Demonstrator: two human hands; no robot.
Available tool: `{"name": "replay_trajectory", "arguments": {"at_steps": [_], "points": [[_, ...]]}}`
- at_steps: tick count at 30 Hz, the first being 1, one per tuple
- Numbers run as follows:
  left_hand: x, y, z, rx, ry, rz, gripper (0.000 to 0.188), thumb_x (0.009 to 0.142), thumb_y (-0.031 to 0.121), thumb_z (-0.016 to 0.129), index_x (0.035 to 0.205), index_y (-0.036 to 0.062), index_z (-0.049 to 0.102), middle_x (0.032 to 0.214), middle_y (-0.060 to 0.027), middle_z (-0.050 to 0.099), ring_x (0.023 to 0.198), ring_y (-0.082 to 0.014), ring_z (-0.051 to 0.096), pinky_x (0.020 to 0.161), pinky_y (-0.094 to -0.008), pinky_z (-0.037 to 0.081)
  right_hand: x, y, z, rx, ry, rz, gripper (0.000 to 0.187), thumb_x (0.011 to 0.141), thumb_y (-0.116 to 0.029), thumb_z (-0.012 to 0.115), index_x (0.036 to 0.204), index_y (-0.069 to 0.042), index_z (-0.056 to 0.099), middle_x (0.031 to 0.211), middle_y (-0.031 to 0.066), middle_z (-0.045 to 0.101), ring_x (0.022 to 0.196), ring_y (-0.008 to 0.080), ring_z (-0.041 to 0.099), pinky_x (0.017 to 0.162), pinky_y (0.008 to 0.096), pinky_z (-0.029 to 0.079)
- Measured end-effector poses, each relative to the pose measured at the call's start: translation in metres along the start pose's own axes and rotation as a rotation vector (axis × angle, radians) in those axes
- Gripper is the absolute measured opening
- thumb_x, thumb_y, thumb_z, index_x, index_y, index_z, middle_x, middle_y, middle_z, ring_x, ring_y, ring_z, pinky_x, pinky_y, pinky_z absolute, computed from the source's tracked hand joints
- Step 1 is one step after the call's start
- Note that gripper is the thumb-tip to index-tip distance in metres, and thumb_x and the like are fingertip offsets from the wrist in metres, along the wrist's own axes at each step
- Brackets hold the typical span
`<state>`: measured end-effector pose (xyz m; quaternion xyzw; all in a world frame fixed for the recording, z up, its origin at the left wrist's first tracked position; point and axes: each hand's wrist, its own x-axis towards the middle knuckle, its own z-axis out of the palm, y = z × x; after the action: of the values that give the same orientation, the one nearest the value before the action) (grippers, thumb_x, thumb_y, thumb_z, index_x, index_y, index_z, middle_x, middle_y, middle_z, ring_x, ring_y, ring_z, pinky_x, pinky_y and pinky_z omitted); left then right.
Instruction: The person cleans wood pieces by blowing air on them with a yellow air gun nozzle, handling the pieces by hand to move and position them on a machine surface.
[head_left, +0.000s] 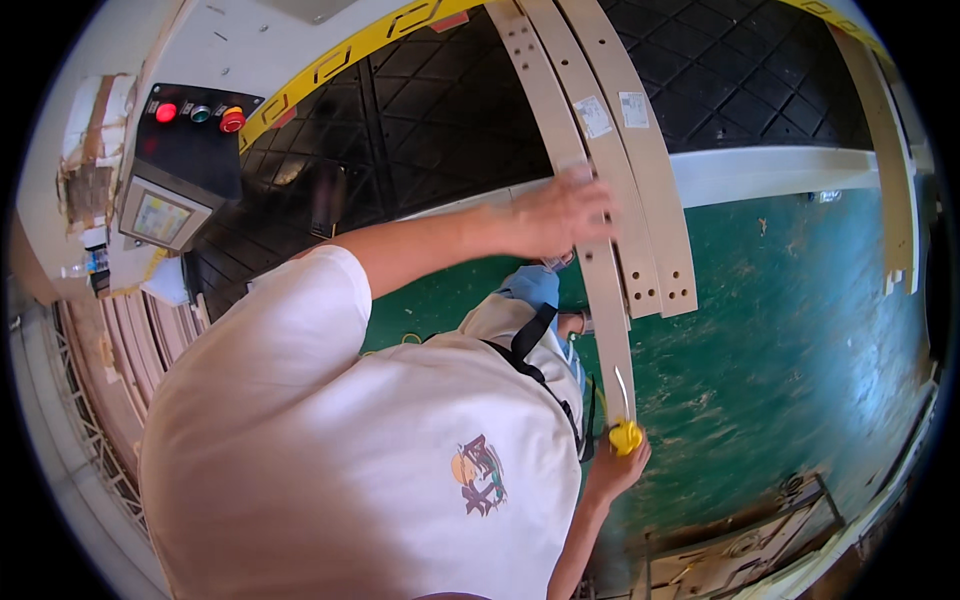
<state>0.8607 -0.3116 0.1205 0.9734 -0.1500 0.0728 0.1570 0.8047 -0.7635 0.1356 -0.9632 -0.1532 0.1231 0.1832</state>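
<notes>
My left hand, blurred by motion, is over the narrow beige board. Its finger positions are smeared, and I cannot tell whether it touches the board. At the board's near end, my right hand is closed around a small rounded yellow tool. A thin, pale curved strip extends from the tool along the board. Part of the right hand is hidden behind the tool and board. Beside the narrow board lie a beige plank and a curved outer plank, with holes near their ends and white labels.
Black quilted matting covers the machine bed beyond the boards, edged by a yellow band. A control box with buttons and a screen stands at left. Another board overhangs at right. Below is green floor; wooden parts lie lower right.
</notes>
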Motion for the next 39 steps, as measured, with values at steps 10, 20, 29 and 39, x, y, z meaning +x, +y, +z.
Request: {"name": "replay_trajectory", "arguments": {"at_steps": [10,20,29,39], "points": [[-0.025,-0.075,0.032,-0.205,0.686,-1.083,0.075,0.094,0.039,0.072,0.148,-0.0036,0.042,0.157,-0.0246,0.040,0.146,-0.0397,0.039,0.122,-0.0442,0.032,0.083,-0.116,0.032,0.193,0.058,-0.146,0.052,0.083,-0.012,0.081,0.129,0.000,0.062,0.120,0.0169,0.067,0.112,0.0398,0.061,0.095,0.0477,0.051],[0.021,-0.072,0.036,-1.069,0.979,-1.246,0.054,0.103,0.023,0.053,0.152,0.0052,0.036,0.137,-0.0221,0.060,0.124,-0.0311,0.060,0.104,-0.0395,0.048,0.041,-0.052,0.022,0.707,-0.164,0.810,0.030,0.099,-0.018,0.067,0.123,0.001,0.066,0.114,0.0122,0.072,0.093,0.0210,0.070,0.060,0.0315,0.056],[0.029,-0.088,0.035,-1.067,1.087,-1.248,0.057,0.105,0.023,0.048,0.155,0.0001,0.032,0.142,-0.0271,0.056,0.130,-0.0362,0.057,0.107,-0.0410,0.046,0.081,-0.113,0.029,0.907,-0.223,0.677,0.033,0.100,-0.023,0.063,0.122,0.001,0.064,0.108,0.0092,0.074,0.089,0.0139,0.071,0.049,0.0260,0.049],[0.036,-0.131,0.046,-0.806,1.295,-1.357,0.053,0.106,0.023,0.048,0.150,-0.0031,0.035,0.137,-0.0351,0.053,0.129,-0.0492,0.053,0.106,-0.0470,0.045,0.089,-0.141,0.043,0.888,-0.258,0.599,0.043,0.100,-0.026,0.065,0.135,-0.002,0.056,0.126,0.0088,0.067,0.079,0.0182,0.072,0.048,0.0262,0.044]]}}
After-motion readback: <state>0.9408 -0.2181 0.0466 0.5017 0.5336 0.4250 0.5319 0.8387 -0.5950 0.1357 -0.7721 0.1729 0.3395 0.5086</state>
